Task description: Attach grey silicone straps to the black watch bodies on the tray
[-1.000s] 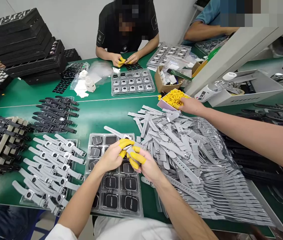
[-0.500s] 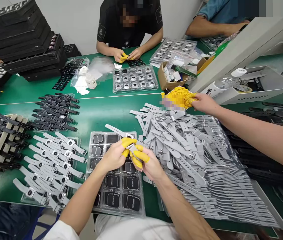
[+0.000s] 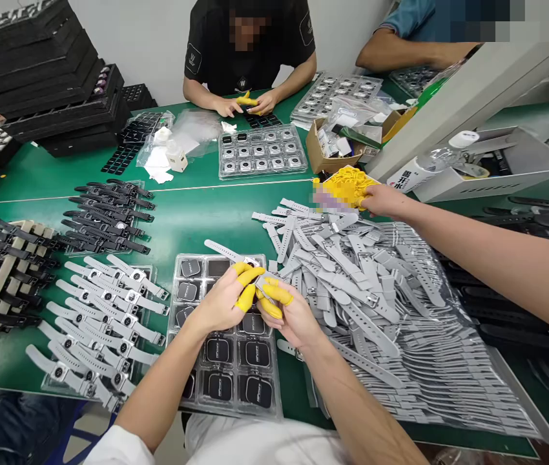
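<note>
My left hand (image 3: 221, 298) and my right hand (image 3: 294, 316), both with yellow finger cots, meet above a clear plastic tray (image 3: 276, 381). Between their fingertips is a short piece of grey watch strap (image 3: 263, 282), mostly covered by the fingers. The right fingers are wrapped round it, while the left thumb and fingers pinch at its upper end. Just beyond the left fingers lies another grey strap (image 3: 223, 250), reaching up-left beside a partly hidden silver watch body (image 3: 254, 261). Black square watch faces (image 3: 258, 353) sit in the tray's pockets.
A large heap of grey straps (image 3: 352, 271) lies at right. Grey-strapped watches (image 3: 108, 297) and black straps (image 3: 107, 216) lie at left. Another person's hand (image 3: 381, 199) touches a pile of yellow finger cots (image 3: 349, 179). A co-worker (image 3: 250, 51) sits opposite, behind a tray of watch bodies (image 3: 262, 152).
My fingers have shifted slightly round the strap piece, the left fingertips opening a little. The other person's hand at the finger cots has moved slightly left. The co-worker's hands opposite have changed pose.
</note>
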Demonstrator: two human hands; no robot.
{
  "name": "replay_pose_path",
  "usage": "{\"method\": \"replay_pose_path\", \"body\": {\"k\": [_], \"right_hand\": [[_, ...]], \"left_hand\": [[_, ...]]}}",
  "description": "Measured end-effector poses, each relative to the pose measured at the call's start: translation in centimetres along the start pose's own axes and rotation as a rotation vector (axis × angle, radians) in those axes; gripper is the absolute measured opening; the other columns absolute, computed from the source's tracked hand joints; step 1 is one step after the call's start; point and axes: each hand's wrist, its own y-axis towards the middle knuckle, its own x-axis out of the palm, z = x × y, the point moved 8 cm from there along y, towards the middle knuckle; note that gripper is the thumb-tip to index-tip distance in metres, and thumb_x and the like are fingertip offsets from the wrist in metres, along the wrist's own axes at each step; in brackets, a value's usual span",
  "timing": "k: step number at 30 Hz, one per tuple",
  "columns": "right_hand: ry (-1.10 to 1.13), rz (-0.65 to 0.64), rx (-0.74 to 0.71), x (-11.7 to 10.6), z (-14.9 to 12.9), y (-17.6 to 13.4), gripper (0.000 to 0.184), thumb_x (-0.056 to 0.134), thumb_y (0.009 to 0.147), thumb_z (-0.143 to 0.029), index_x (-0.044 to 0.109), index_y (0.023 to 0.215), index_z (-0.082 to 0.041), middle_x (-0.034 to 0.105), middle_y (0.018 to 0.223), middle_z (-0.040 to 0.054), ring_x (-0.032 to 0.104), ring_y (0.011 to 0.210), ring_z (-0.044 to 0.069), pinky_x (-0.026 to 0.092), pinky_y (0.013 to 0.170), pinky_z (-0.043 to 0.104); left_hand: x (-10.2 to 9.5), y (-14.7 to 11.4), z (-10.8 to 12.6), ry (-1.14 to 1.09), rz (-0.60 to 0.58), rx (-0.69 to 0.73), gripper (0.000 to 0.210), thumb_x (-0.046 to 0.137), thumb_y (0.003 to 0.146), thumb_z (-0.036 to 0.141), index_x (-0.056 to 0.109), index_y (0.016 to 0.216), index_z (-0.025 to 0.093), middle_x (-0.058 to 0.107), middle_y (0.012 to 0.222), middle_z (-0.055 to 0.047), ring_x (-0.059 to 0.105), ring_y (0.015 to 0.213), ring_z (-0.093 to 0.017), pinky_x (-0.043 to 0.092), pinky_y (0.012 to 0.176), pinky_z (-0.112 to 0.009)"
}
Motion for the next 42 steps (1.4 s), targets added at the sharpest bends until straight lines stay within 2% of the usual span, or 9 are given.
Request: {"method": "replay_pose_path", "body": {"k": [5,12,18,22,25,29,33,37,42], "right_hand": [[-0.090,-0.011,0.028,-0.4,0.4,0.0,0.038,0.076,0.082,-0.051,0.054,0.076,-0.020,0.041,0.045,-0.0102,0.024,0.037,0.004,0.019,0.037,0.019],[-0.133,-0.016,-0.051,-0.1,-0.3,-0.2,0.035,0.073,0.085,-0.052,0.057,0.085,-0.021,0.049,0.050,-0.0074,0.033,0.040,0.007,0.029,0.040,0.021],[-0.204,-0.082,-0.016,0.2,0.2,-0.2,0.042,0.067,0.090,-0.062,0.058,0.092,-0.021,0.047,0.058,-0.0081,0.030,0.041,0.006,0.024,0.039,0.021],[-0.360,-0.210,0.161,0.3,1.1,-0.6,0.049,0.063,0.091,-0.066,0.062,0.089,-0.017,0.042,0.057,-0.0086,0.021,0.042,0.004,0.014,0.039,0.021],[-0.409,-0.141,0.110,-0.6,0.3,-0.3,0.045,0.066,0.090,-0.062,0.059,0.086,-0.018,0.049,0.060,-0.0070,0.030,0.041,0.004,0.019,0.040,0.021],[-0.336,-0.017,-0.155,-0.7,-1.5,0.2,0.038,0.067,0.092,-0.057,0.054,0.092,-0.022,0.061,0.069,-0.0057,0.041,0.041,0.006,0.031,0.044,0.022],[-0.256,-0.091,-0.116,0.6,-0.6,0.3,0.038,0.070,0.089,-0.056,0.053,0.089,-0.021,0.054,0.059,-0.0076,0.032,0.041,0.006,0.023,0.041,0.021],[-0.226,-0.152,-0.027,0.9,0.1,0.0,0.040,0.072,0.086,-0.055,0.052,0.081,-0.021,0.048,0.054,-0.0084,0.028,0.043,0.005,0.019,0.040,0.020],[-0.132,-0.124,-0.003,0.8,0.1,0.1,0.034,0.073,0.083,-0.049,0.055,0.081,-0.020,0.042,0.051,-0.0098,0.023,0.043,0.005,0.015,0.039,0.019]], "left_hand": [[0.3,0.0,-0.2,0.159,-0.056,0.021,0.043,0.047,0.098,0.019,0.059,0.139,0.018,0.063,0.121,-0.015,0.060,0.115,-0.029,0.055,0.103,-0.049],[-0.1,-0.3,-1.1,-0.180,-0.009,-0.034,0.042,0.047,0.106,0.028,0.051,0.146,0.021,0.064,0.133,-0.015,0.064,0.121,-0.026,0.055,0.105,-0.043],[-1.3,-0.1,-2.2,-0.487,0.301,-0.128,0.028,0.075,0.091,0.045,0.070,0.099,0.019,0.072,0.102,-0.008,0.070,0.092,-0.022,0.060,0.080,-0.035],[-3.4,-1.0,-5.4,-0.794,0.625,-0.306,0.038,0.077,0.088,0.052,0.062,0.099,0.019,0.076,0.096,-0.006,0.073,0.071,-0.017,0.058,0.062,-0.028],[-5.0,-2.3,-7.5,-0.827,0.870,-0.414,0.043,0.080,0.085,0.050,0.054,0.101,0.020,0.077,0.102,-0.005,0.070,0.057,-0.012,0.055,0.053,-0.023],[-2.1,-0.8,-6.8,-0.762,0.496,-0.466,0.038,0.070,0.093,0.043,0.059,0.119,0.019,0.077,0.115,-0.011,0.070,0.059,-0.013,0.056,0.050,-0.024],[0.8,0.0,-3.6,-0.421,0.127,-0.250,0.040,0.055,0.095,0.018,0.064,0.134,0.023,0.069,0.135,-0.011,0.074,0.094,-0.019,0.065,0.079,-0.034],[0.8,-0.1,-1.9,-0.155,0.051,-0.030,0.063,0.045,0.086,0.000,0.061,0.142,0.025,0.063,0.142,-0.009,0.060,0.133,-0.024,0.050,0.115,-0.046],[0.5,0.0,-1.9,-0.105,0.054,0.010,0.062,0.044,0.089,0.001,0.058,0.144,0.025,0.063,0.140,-0.010,0.061,0.131,-0.023,0.050,0.113,-0.043]]}}
